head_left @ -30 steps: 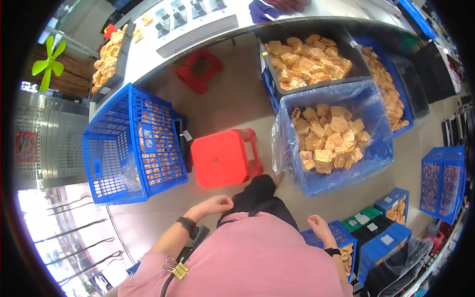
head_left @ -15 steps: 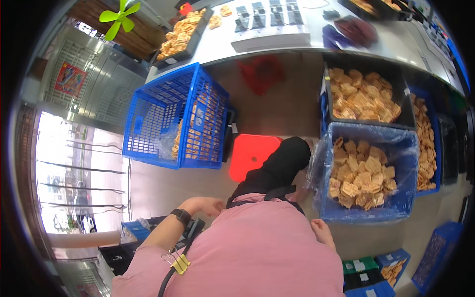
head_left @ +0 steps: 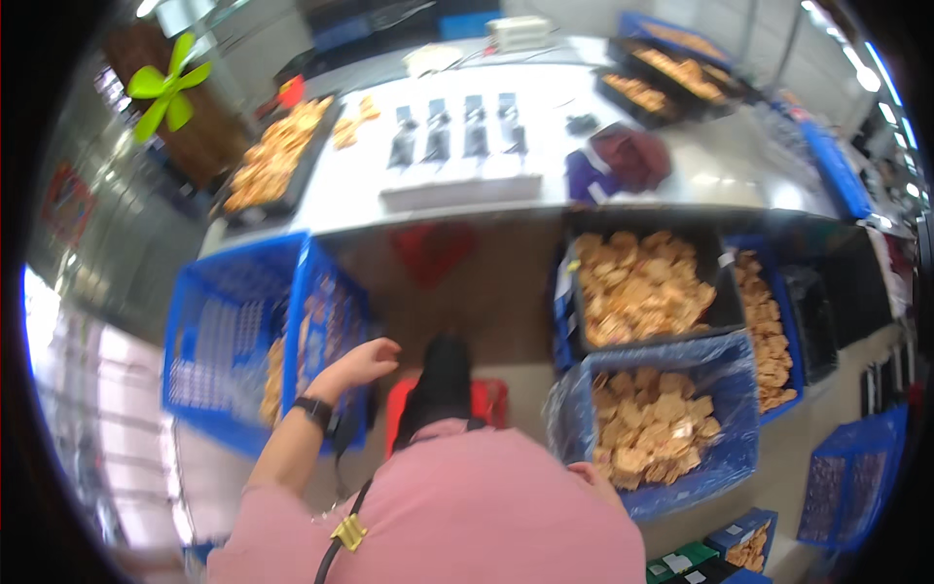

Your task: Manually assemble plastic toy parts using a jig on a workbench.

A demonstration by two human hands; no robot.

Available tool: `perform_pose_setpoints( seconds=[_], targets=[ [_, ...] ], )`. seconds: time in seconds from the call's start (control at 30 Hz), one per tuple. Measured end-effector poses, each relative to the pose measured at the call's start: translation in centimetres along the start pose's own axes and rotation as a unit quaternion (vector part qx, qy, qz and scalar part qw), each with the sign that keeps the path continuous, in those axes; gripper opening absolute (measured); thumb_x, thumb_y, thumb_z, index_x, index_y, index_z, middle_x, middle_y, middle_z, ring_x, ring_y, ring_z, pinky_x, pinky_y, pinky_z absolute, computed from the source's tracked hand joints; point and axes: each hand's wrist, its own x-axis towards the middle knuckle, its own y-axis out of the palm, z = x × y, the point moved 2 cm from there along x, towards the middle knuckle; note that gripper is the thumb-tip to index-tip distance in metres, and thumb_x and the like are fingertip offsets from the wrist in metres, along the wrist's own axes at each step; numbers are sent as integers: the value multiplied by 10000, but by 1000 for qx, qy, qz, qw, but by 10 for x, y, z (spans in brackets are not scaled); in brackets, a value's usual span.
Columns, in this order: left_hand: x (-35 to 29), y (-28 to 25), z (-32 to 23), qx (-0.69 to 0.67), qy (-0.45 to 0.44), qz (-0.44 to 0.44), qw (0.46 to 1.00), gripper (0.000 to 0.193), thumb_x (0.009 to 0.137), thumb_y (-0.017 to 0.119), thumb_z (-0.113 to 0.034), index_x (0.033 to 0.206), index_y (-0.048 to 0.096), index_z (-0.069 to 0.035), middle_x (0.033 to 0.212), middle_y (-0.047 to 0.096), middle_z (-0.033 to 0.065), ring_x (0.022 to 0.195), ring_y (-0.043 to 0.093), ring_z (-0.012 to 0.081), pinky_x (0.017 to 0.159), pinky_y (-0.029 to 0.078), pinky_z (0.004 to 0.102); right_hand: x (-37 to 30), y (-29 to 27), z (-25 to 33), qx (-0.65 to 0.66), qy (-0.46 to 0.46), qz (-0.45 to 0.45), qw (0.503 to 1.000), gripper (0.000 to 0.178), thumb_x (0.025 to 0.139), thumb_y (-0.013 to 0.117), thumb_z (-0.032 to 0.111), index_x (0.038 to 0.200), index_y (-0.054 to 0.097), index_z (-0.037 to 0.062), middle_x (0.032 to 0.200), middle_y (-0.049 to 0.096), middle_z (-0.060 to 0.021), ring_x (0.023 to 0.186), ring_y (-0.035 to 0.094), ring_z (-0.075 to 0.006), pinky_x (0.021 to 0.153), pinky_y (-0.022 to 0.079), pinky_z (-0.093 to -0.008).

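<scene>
Our left hand hung near the blue crate, fingers loosely apart; our right hand was beside the lined bin of tan pieces, its fingers too hidden to tell.

Green fan, maroon cloth, pale box

Free floor between stool and bin
</scene>
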Motion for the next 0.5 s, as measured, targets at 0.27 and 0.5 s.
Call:
perform_pose_setpoints(
  seconds=[0.27, 0.5],
  targets=[
    [243, -163, 33, 117, 86, -373, 916, 386, 806, 573, -14, 1186, 538, 47, 1133, 567, 233, 1110, 508, 397, 976, 392, 454, 239, 83, 112, -278, -94, 93, 952, 353, 908, 600, 334, 1142, 617, 70, 1040, 683, -122, 952, 652, -249, 853, 502, -360],
    [338, -199, 113, 236, 76, -333, 910, 430, 960, 467, -152, 1345, 451, 39, 1391, 403, 273, 1299, 376, 428, 1096, 292, 462, 357, 98, 191, -331, -6, 126, 935, 341, 920, 583, 320, 1148, 604, 68, 1071, 672, -115, 992, 643, -243, 854, 495, -352]
  ],
)
